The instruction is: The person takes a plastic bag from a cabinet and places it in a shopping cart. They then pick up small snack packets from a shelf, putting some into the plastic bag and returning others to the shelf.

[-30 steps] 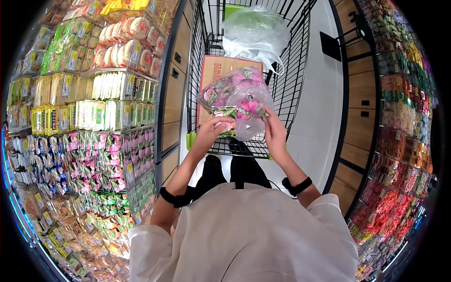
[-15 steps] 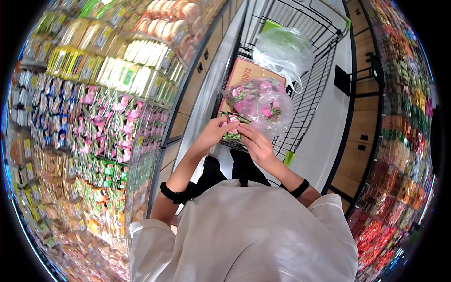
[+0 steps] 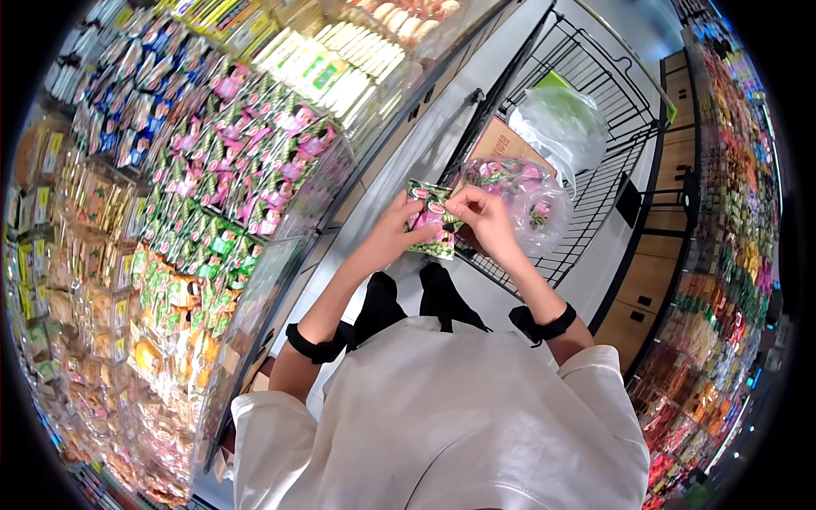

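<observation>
Two or more small green and pink snack packets are between my hands, in front of the cart's near end. My left hand grips them from the left, its fingers over the wrappers. From the right, my right hand pinches their upper edge. Just beyond, a clear plastic bag with more pink and green packets rests in the cart. Behind that bag are an orange-red box and a whitish plastic bag.
On the left, a shelf holds bins of pink and green packets, blue packets and orange ones. Wooden drawers and red-packaged goods line the right. A pale tiled floor lies below.
The view has turned, so the cart appears farther right and the left shelf larger. Both hands have spread the packets, which now show more of their fronts, apart from the bag.
</observation>
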A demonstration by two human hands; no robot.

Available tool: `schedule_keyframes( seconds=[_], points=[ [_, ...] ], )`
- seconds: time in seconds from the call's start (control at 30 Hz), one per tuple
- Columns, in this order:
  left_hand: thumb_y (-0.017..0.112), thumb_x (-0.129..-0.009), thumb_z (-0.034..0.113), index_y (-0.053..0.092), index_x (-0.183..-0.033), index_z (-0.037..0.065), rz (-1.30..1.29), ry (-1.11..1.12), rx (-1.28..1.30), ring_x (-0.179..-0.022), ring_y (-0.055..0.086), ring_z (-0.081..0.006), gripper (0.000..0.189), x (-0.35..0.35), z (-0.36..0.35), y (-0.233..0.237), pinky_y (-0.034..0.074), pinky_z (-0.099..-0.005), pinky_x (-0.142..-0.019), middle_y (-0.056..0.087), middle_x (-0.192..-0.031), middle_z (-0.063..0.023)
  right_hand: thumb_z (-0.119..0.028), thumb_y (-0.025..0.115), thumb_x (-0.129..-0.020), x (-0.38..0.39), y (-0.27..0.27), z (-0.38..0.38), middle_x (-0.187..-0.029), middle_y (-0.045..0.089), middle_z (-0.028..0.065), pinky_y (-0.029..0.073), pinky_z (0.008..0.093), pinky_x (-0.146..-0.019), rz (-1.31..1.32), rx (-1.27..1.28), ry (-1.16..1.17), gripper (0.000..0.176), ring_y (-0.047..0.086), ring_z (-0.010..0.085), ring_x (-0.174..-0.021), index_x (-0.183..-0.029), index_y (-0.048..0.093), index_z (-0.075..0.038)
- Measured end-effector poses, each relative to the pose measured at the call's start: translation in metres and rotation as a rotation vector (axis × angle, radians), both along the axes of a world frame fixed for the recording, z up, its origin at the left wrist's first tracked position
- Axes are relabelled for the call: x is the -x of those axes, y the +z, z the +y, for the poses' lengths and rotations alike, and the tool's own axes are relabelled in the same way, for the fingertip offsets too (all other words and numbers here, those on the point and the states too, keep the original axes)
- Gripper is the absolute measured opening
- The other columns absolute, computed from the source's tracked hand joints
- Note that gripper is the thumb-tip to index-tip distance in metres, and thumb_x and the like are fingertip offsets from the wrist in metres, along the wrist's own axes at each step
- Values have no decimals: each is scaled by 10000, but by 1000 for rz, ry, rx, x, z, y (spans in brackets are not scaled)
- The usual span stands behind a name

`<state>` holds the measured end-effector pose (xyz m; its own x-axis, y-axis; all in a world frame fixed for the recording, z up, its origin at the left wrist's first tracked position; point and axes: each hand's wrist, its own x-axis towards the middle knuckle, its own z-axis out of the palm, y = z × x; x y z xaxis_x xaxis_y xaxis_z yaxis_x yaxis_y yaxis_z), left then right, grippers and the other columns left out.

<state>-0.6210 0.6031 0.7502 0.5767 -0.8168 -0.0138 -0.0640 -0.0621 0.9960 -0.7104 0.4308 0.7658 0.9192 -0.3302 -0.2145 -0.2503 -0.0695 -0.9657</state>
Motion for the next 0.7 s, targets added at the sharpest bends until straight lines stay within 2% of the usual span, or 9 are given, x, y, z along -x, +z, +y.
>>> schedule_keyframes(
  seconds=[0.07,0.17,0.2,0.23,0.33,0.4,0.5,0.63,0.7],
  points=[
    [719,-763,255,618,-1073,25,14,118,-4,-951,480,-186,399,-4,12,-1,387,-303,-827,488,-993,-92,-105,619,-851,-10,6,12,-635,507,-29,340,212,-524,-21,11,-27,131,426,31,-590,-789,604,9],
    [741,-741,262,655,-995,24,175,66,-59,-929,484,-167,359,-19,33,8,384,-292,-820,510,-943,-73,-126,586,-884,-23,17,31,-626,477,-51,321,204,-511,-85,71,-70,156,393,17,-582,-808,587,10],
    [736,-746,249,673,-942,33,391,48,-50,-906,485,-156,298,-20,38,9,382,-284,-812,521,-928,-62,-128,583,-887,-26,21,37,-629,476,-54,320,202,-513,-87,89,-75,157,390,16,-582,-810,583,9],
    [733,-750,246,672,-944,34,329,52,-16,-898,485,-157,293,-21,44,11,385,-284,-807,519,-930,-63,-130,580,-890,-29,23,44,-633,475,-57,320,200,-514,-89,105,-81,159,387,14,-582,-813,579,9],
    [719,-767,234,663,-947,27,99,70,107,-873,496,-163,280,-23,61,16,402,-288,-781,515,-939,-70,-148,568,-901,-39,27,58,-696,526,-45,345,188,-563,-127,-129,-66,166,430,13,-622,-824,577,-1],
    [712,-767,235,655,-948,21,63,61,120,-871,506,-187,286,-26,71,26,407,-293,-774,514,-949,-84,-148,550,-908,-45,37,69,-741,565,-34,358,177,-609,-72,-400,-75,161,472,16,-666,-838,588,-8],
    [703,-766,237,644,-957,18,-116,82,26,-851,509,-229,297,-33,91,32,412,-312,-757,498,-934,-103,-141,531,-914,-57,49,80,-753,580,-33,367,175,-625,31,-506,-11,155,489,22,-683,-864,591,-7],
    [691,-766,244,639,-974,22,-233,157,55,-801,499,-278,308,-39,118,43,413,-352,-721,459,-874,-122,-78,597,-854,-73,70,103,-849,602,-3,441,214,-716,-140,-227,196,130,554,62,-771,-955,588,3],
    [696,-764,239,639,-987,26,-237,122,-31,-826,514,-290,313,-43,128,37,418,-363,-736,473,-909,-134,-68,664,-794,-77,76,109,-874,620,7,442,216,-734,-16,-121,411,223,562,69,-804,-996,599,0]
  ],
)
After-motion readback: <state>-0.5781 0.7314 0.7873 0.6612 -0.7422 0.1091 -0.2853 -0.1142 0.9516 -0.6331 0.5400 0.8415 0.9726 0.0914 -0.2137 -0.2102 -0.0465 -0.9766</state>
